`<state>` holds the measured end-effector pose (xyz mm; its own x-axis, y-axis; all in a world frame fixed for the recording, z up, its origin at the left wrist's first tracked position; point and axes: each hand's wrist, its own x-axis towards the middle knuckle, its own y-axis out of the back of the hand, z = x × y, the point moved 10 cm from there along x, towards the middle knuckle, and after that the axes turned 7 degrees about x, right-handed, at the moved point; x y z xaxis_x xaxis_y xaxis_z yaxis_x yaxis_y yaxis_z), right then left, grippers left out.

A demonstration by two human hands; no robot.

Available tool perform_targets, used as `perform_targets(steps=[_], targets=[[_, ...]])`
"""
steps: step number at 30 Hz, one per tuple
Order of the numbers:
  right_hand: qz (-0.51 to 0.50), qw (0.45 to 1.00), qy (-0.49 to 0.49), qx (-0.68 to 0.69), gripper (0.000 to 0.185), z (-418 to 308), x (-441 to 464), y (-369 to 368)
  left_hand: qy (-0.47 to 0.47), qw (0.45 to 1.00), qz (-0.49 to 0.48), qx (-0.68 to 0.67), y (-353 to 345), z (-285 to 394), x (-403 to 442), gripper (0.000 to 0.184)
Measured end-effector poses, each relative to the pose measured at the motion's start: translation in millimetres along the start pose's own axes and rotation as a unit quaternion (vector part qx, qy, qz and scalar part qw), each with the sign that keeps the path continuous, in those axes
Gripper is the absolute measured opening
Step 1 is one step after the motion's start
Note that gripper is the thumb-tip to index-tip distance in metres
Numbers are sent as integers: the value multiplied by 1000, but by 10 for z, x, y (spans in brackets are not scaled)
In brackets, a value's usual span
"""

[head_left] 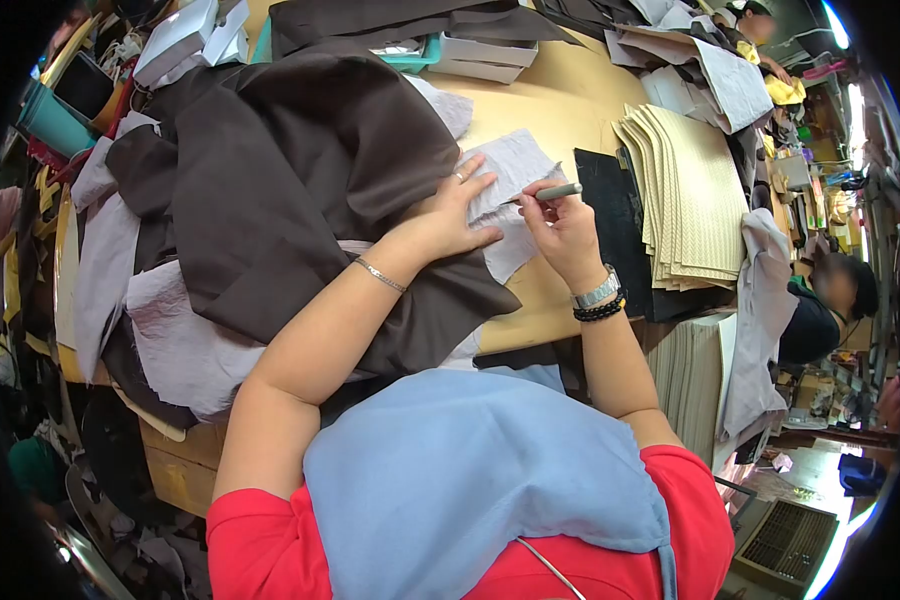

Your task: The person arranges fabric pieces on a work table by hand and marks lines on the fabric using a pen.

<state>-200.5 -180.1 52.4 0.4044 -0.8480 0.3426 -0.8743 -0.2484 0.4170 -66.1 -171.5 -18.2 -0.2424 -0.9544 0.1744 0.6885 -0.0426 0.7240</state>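
Observation:
My right hand point(562, 232) grips a grey-green pen point(558, 191), its tip end low over a pale grey piece of material point(515, 165). Beside it my left hand point(452, 212) lies flat with fingers spread, pressing the left edge of that pale piece. Under my left palm and wrist spreads a large, rumpled sheet of dark brown material point(290, 170), possibly leather or leatherette, its folded-over parts showing a pale grey underside point(185, 335). Whether the piece by the pen belongs to the brown sheet I cannot tell.
On the yellowish table point(530, 90), a stack of cream textured sheets point(690, 200) stands right of a black flat panel point(610, 220). White boxes point(485, 55) and a teal tray point(420, 55) sit at the back. Another person point(820, 310) is at the right.

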Motion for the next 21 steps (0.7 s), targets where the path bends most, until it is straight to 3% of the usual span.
perform_targets(steps=[3,6,9,21], targets=[[14,999,2,32,11,-5,-8,22,-4,999,-10,43,-7,-1,2,79],[-8,1000,2,24,10,-64,-12,5,24,999,-37,-3,-54,-42,8,80],[-8,1000,2,10,10,-42,-11,-11,-10,999,11,-51,-21,-28,7,79],[9,1000,13,6,10,-86,14,-9,-15,1000,1,12,-12,2,1,79]])
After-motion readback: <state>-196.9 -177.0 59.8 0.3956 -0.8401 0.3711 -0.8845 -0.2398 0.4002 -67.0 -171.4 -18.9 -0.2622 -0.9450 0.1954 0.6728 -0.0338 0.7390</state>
